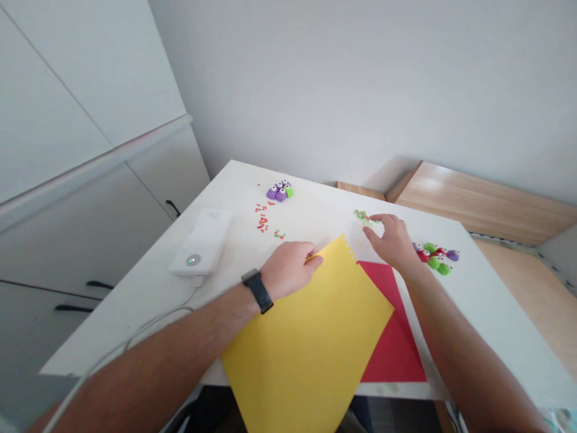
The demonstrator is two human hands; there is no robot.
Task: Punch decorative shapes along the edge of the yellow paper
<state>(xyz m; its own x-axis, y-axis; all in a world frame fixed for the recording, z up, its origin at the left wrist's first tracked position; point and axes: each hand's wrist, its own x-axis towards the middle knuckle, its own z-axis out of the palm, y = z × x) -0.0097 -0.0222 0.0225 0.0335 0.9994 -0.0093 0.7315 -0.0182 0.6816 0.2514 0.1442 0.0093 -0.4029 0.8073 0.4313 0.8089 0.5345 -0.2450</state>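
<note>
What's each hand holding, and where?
The left hand pinches the yellow paper sheet by its upper edge, near the top corner. The right hand is at a pale scrap with green and red bits; can't tell if it's gripped.

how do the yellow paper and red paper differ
The yellow paper lies on top of the red paper, partly covering it. The yellow paper has a scalloped, nibbled edge near its top corner; the red paper's visible edges look straight. The yellow paper overhangs the near edge of the table; the red paper stays on it. Both are plain, flat sheets.
</note>
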